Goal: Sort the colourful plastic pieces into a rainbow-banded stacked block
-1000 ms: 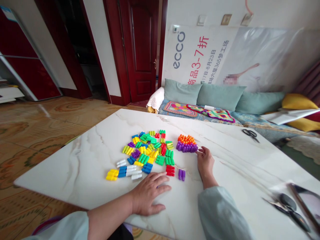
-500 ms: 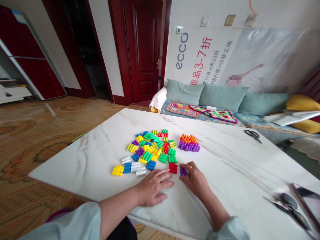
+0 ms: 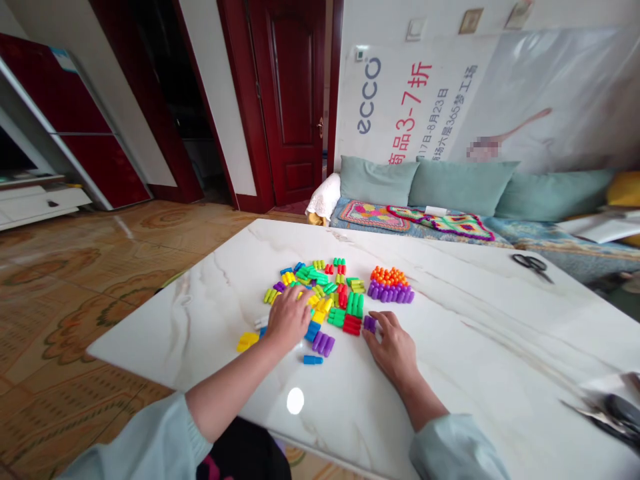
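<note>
Small bullet-shaped plastic pieces, many joined side by side, lie on a white marbled table (image 3: 240, 380). My left hand (image 3: 289, 321) reaches over the pile, fingers loosely spread and bent down; their tips are partly hidden against the yellow pieces. My right hand (image 3: 393, 347) has thumb and forefinger on a short row of purple pieces (image 3: 369, 324), close to the right end of a red row (image 3: 352, 325). Green rows (image 3: 355, 305) lie just behind the red one. Nearer me are another purple row (image 3: 323, 343) and a single blue piece (image 3: 313, 360).
Orange pieces (image 3: 389, 276) stand behind a line of purple ones (image 3: 391, 293) at the right of the pile. Black scissors (image 3: 533, 263) lie by the far right edge, another pair (image 3: 607, 417) at the near right. A sofa with cushions (image 3: 460, 189) stands behind the table.
My left hand has moved forward and left onto the pile, uncovering a purple row and a blue piece. My right hand has brought its purple pieces slightly farther away, beside the red row.
</note>
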A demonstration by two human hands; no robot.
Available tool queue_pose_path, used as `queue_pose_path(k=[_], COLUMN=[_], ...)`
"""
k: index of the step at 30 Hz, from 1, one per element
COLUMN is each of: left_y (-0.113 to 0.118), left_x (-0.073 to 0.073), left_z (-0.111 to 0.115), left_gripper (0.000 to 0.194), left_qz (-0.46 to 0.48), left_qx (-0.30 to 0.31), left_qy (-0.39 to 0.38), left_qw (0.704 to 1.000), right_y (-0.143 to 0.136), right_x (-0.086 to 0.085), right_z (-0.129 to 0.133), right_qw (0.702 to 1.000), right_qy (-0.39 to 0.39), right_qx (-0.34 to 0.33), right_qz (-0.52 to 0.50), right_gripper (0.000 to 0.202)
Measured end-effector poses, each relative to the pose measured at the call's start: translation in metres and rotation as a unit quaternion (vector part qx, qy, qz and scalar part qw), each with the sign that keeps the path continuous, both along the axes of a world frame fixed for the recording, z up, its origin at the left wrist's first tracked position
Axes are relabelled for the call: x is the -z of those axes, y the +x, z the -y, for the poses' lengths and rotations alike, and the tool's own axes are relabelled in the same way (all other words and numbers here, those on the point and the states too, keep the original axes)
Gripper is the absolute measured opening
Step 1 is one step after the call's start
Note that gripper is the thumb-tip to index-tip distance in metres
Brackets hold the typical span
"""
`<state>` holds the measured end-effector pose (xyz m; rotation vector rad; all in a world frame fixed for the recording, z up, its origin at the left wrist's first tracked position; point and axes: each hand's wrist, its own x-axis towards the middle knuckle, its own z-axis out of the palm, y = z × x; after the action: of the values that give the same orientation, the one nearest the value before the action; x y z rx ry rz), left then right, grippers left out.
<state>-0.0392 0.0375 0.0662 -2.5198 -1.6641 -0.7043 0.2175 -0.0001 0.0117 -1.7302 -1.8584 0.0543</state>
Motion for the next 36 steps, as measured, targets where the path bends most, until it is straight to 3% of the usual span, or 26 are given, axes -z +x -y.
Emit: queue_pose_path(k=[2, 4, 10, 13, 15, 17, 18, 21, 22, 24, 28, 36], left_y=[-0.012, -0.020, -0.027, -0.027, -0.019, -0.002, 0.009, 0.047, 0.057, 0.070, 0.073, 0.068], left_x=[0.000, 0.006, 0.019, 0.013, 0.005, -0.004, -0.009, -0.018, -0.020, -0.020, -0.016, -0.005], left_z=[-0.014, -0.025, -0.033, -0.029, -0.025, -0.015, -0.008, 0.017, 0.025, 0.039, 0.047, 0.044], left_gripper=[0.040, 0.039, 0.036, 0.033, 0.034, 0.034, 0.034, 0.037, 0.039, 0.038, 0.035, 0.035], left_qz=[0.010, 0.012, 0.028, 0.053, 0.148, 0.326, 0.423, 0.606, 0.633, 0.663, 0.696, 0.689], left_qx=[-0.099, -0.131, -0.104, -0.106, -0.090, -0.045, -0.012, 0.092, 0.117, 0.138, 0.125, 0.105], left_qy=[-0.066, -0.118, -0.129, -0.103, -0.076, -0.106, -0.159, -0.371, -0.409, -0.454, -0.470, -0.478], left_qw=[0.993, 0.984, 0.986, 0.988, 0.982, 0.938, 0.892, 0.697, 0.647, 0.579, 0.528, 0.535], right_y=[-0.001, -0.002, -0.003, -0.003, -0.004, -0.007, -0.009, -0.013, -0.014, -0.016, -0.017, -0.020], right_x=[-0.002, -0.003, -0.003, -0.003, -0.005, -0.010, -0.012, -0.021, -0.023, -0.026, -0.029, -0.036], right_z=[0.000, 0.000, 0.001, 0.002, 0.003, 0.005, 0.007, 0.012, 0.014, 0.016, 0.018, 0.018], right_qw=[1.000, 1.000, 1.000, 0.999, 0.996, 0.987, 0.981, 0.958, 0.949, 0.935, 0.927, 0.913], right_qy=[-0.002, -0.005, -0.004, 0.009, 0.035, 0.075, 0.091, 0.087, 0.074, 0.057, 0.056, 0.043], right_qx=[0.001, 0.003, 0.004, 0.009, 0.019, 0.006, -0.020, -0.151, -0.192, -0.241, -0.241, -0.244], right_qz=[-0.001, -0.003, -0.014, -0.040, -0.082, -0.141, -0.169, -0.227, -0.237, -0.253, -0.282, -0.324], right_gripper=[0.031, 0.029, 0.029, 0.032, 0.034, 0.036, 0.036, 0.037, 0.037, 0.033, 0.027, 0.019])
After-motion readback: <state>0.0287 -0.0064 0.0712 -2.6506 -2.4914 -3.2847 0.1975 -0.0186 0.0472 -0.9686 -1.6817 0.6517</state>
